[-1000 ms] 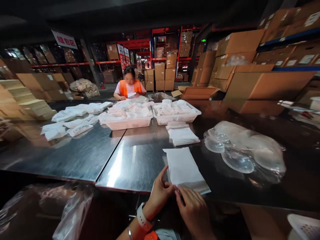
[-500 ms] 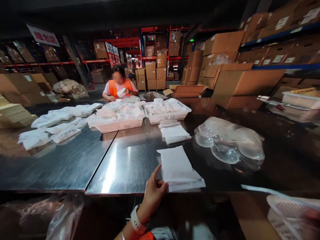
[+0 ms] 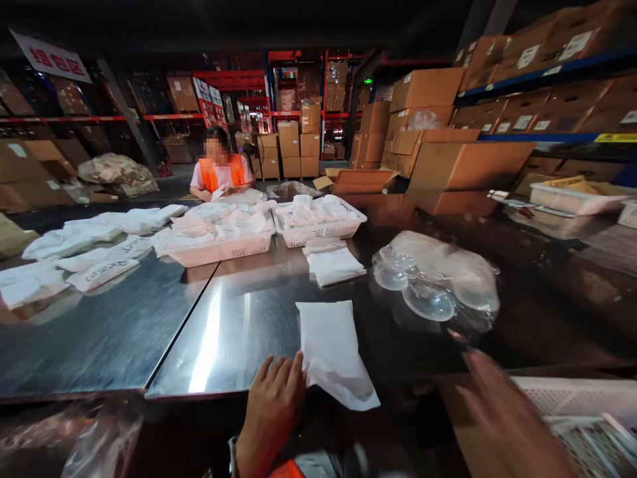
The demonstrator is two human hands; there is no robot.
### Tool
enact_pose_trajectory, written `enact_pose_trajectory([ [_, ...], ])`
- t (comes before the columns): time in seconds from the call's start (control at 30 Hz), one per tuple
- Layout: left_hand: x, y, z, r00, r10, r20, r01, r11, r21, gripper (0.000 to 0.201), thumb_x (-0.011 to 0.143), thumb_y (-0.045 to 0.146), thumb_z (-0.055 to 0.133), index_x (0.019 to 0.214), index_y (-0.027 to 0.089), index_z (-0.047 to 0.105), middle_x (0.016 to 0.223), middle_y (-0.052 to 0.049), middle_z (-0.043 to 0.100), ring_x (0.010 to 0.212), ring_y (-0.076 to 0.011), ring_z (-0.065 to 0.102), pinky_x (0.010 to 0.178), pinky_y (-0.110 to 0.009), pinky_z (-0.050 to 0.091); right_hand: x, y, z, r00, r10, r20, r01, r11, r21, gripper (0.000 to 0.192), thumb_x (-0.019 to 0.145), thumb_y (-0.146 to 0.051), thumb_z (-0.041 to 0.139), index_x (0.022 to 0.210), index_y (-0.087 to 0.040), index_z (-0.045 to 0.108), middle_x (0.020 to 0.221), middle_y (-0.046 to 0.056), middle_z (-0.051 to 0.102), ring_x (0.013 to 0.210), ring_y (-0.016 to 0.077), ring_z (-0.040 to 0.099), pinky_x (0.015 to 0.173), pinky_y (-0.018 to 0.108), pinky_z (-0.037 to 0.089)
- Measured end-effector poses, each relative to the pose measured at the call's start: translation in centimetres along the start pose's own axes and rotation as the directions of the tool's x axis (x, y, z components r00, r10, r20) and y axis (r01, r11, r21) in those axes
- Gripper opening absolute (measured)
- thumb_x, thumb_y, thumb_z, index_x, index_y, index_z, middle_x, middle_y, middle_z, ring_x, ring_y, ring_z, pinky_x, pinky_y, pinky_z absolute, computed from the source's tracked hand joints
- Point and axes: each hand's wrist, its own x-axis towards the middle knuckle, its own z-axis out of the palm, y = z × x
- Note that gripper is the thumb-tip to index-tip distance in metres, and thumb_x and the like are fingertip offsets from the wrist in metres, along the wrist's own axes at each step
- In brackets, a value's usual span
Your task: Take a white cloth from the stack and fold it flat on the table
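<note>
Resting flat, fingers spread, the left hand (image 3: 271,405) touches the white pouch (image 3: 332,348); right hand (image 3: 507,425) blurred, grip unclear.

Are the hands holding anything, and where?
The left hand rests flat on the near left edge of the white bag, pinning rather than gripping it. The blurred right hand holds nothing.
</note>
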Motion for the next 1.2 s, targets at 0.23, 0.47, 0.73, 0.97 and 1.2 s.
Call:
enact_pose_trajectory([
  [0.23, -1.0, -0.4, -0.2, 0.997, 0.074, 0.022, -0.072, 0.995, -0.073, 0.032, 0.102, 0.016, 0.027, 0.114, 0.012, 0.056, 0.097, -0.007, 0.071, 0.089, -0.0201, 0.068, 0.085, -0.041, 0.052, 8.1, -6.7, 9.0, 0.750, -0.639, -0.171, 0.661, 0.732, 0.164, 0.061, 0.090, -0.005, 0.046, 0.146, -0.026, 0.035, 0.156, 0.008, 0.025, 0.138, 0.0240, 0.035, 0.117, 0.052, 0.022],
  [0.47, -2.2, -1.2, -0.4, 0.996, -0.021, 0.092, 0.038, 0.981, -0.188, 0.024, 0.098, 0.014, 0.036, 0.107, 0.018, 0.058, 0.096, -0.002, 0.070, 0.090, -0.0184, 0.067, 0.092, -0.042, 0.052, 7.8, -8.1, 8.8, 0.691, -0.693, -0.207, 0.723, 0.664, 0.191, 0.046, 0.094, -0.014, 0.051, 0.139, -0.027, 0.048, 0.153, 0.009, 0.030, 0.133, 0.0245, 0.042, 0.117, 0.052, 0.021],
  [0.73, -3.7, -4.0, -0.2, 0.997, 0.039, 0.072, -0.031, 0.994, -0.108, 0.030, 0.098, 0.015, 0.037, 0.121, 0.014, 0.057, 0.118, -0.009, 0.066, 0.118, -0.0210, 0.057, 0.114, -0.044, 0.033, 5.6, -7.0, 8.9, 0.742, -0.645, -0.184, 0.667, 0.683, 0.296, 0.051, 0.097, -0.012, 0.044, 0.146, -0.022, 0.035, 0.148, 0.007, 0.038, 0.133, 0.0216, 0.042, 0.118, 0.050, 0.023],
  [0.97, 0.7, -4.6, 1.7, 0.913, 0.394, 0.103, -0.373, 0.910, -0.179, 0.038, 0.095, 0.029, 0.053, 0.133, 0.027, 0.051, 0.147, -0.001, 0.044, 0.141, -0.0222, 0.031, 0.120, -0.050, 0.015, 5.6, -6.1, 9.2, 0.838, -0.522, -0.162, 0.532, 0.714, 0.456, 0.058, 0.097, -0.007, 0.037, 0.151, -0.020, 0.023, 0.141, 0.008, 0.049, 0.134, 0.0173, 0.040, 0.112, 0.038, 0.038],
  [1.2, 2.5, -2.8, 3.4, 0.815, 0.580, 0.008, -0.569, 0.802, -0.181, 0.038, 0.098, 0.020, 0.050, 0.136, 0.023, 0.050, 0.149, 0.000, 0.041, 0.142, -0.0204, 0.028, 0.120, -0.046, 0.022, 7.0, -4.6, 7.9, 0.752, -0.625, -0.211, 0.651, 0.653, 0.386, 0.062, 0.095, -0.009, 0.042, 0.152, -0.022, 0.021, 0.149, 0.010, 0.037, 0.131, 0.0233, 0.044, 0.107, 0.046, 0.043],
])
